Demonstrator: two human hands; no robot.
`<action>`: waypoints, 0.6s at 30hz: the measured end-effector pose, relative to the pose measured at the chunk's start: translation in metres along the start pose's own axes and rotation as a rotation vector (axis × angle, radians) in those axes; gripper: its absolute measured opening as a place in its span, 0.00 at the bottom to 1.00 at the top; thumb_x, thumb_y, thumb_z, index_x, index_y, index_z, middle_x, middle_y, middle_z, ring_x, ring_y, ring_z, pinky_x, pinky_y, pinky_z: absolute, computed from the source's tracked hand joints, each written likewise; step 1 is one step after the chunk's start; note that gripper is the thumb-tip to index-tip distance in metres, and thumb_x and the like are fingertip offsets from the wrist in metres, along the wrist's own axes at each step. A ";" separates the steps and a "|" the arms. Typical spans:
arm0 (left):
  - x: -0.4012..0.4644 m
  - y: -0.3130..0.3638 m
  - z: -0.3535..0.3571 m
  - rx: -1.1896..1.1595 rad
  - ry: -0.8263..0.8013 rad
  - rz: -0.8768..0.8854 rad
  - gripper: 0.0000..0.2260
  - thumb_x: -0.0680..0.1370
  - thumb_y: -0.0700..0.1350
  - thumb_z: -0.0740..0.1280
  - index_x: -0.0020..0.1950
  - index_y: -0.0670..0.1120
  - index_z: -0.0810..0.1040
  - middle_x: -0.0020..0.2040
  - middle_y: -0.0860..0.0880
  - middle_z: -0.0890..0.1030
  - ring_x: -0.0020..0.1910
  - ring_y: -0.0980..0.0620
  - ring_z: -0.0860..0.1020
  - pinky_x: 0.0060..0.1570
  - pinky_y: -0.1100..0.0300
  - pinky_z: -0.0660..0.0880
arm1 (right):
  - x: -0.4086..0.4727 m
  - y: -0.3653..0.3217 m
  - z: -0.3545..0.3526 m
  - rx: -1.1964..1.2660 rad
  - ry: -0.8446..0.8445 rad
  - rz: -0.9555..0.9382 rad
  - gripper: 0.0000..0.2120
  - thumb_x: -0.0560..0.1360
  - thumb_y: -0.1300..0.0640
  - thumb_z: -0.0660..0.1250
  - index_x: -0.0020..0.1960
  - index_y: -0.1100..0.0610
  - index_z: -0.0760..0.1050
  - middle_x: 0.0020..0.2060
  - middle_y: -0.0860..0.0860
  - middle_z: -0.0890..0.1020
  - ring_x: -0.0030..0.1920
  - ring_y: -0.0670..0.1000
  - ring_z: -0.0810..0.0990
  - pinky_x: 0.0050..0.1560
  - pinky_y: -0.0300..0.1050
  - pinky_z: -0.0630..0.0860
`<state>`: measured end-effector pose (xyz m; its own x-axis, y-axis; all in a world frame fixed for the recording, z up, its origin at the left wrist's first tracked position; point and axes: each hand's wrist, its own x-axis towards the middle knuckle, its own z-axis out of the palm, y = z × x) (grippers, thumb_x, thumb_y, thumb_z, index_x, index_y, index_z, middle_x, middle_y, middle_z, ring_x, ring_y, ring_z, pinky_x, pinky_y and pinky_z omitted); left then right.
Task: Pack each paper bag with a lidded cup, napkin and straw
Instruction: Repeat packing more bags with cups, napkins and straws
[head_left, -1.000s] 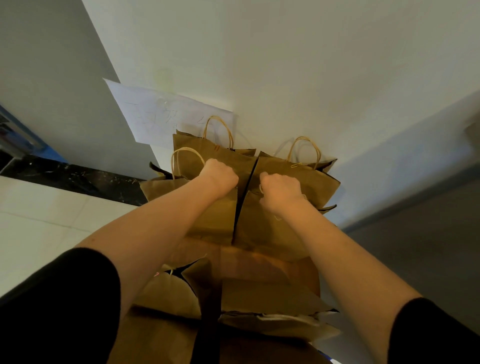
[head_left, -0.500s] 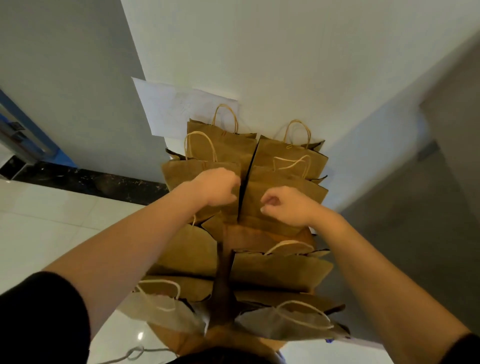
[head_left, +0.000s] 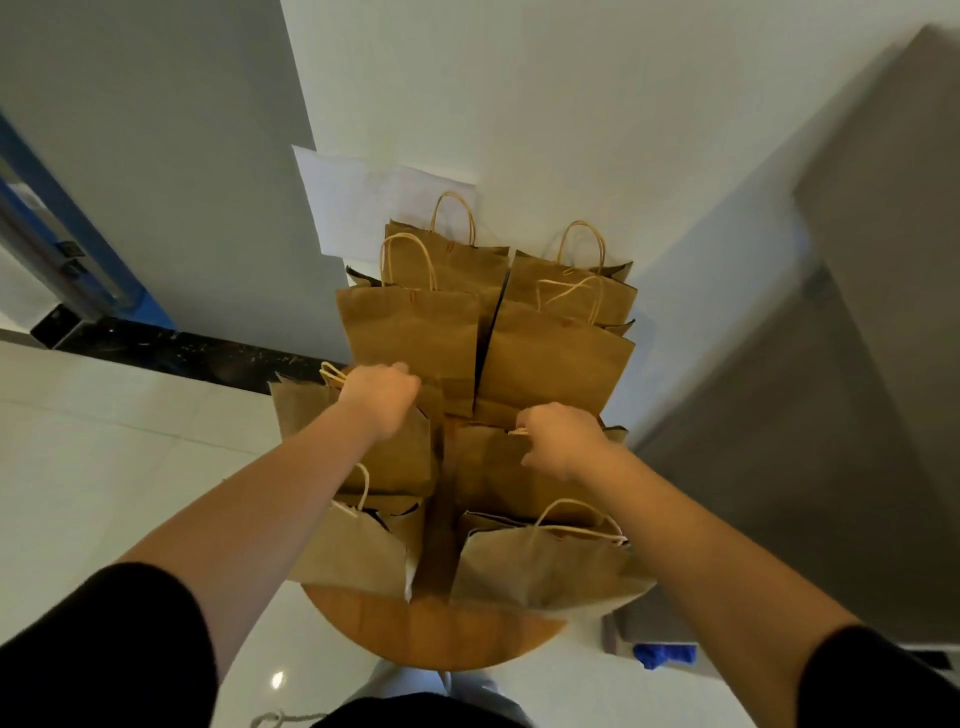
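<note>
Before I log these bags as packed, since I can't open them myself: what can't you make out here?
Head view only:
- Contents of the paper bags: their brown walls hide any cups, napkins or straws.
- Fingers of the left hand: curled behind the hand.
- Writing on the wall paper: too faint.
- Round wooden table: mostly covered by bags.

paper bags (head_left: 415, 338) crowd round table (head_left: 431, 631) in two rows; narrow gap between rows; wall (head_left: 571, 104) blocks behind

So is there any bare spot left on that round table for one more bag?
Only the near wooden rim, below the two front bags, and a narrow lane between the two columns. Elsewhere bags crowd back to the wall, where both hands work.
</note>
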<state>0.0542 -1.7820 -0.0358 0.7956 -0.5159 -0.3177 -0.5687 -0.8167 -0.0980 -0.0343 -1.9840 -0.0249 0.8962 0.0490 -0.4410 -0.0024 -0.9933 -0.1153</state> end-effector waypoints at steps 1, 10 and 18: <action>0.001 0.001 0.001 0.015 -0.002 -0.024 0.12 0.77 0.39 0.64 0.60 0.47 0.75 0.55 0.47 0.75 0.53 0.48 0.77 0.52 0.55 0.74 | 0.003 -0.001 0.003 -0.019 0.021 0.004 0.11 0.75 0.58 0.65 0.57 0.55 0.74 0.52 0.53 0.79 0.51 0.56 0.78 0.44 0.47 0.75; 0.029 -0.009 -0.005 0.169 -0.047 0.000 0.08 0.79 0.37 0.62 0.54 0.46 0.77 0.53 0.47 0.78 0.52 0.47 0.78 0.49 0.56 0.74 | 0.036 0.005 0.002 0.039 0.034 0.091 0.06 0.78 0.62 0.61 0.44 0.56 0.74 0.40 0.53 0.77 0.40 0.52 0.76 0.39 0.45 0.72; 0.069 -0.018 -0.022 0.276 -0.039 0.139 0.08 0.77 0.35 0.62 0.50 0.45 0.79 0.47 0.48 0.80 0.45 0.50 0.78 0.38 0.60 0.70 | 0.061 0.006 -0.035 -0.107 0.014 0.056 0.15 0.77 0.65 0.59 0.32 0.55 0.65 0.29 0.49 0.67 0.35 0.52 0.71 0.35 0.44 0.66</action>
<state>0.1243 -1.8083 -0.0350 0.7008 -0.6031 -0.3811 -0.7109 -0.6351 -0.3022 0.0362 -1.9909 -0.0211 0.9019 -0.0071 -0.4319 -0.0056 -1.0000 0.0048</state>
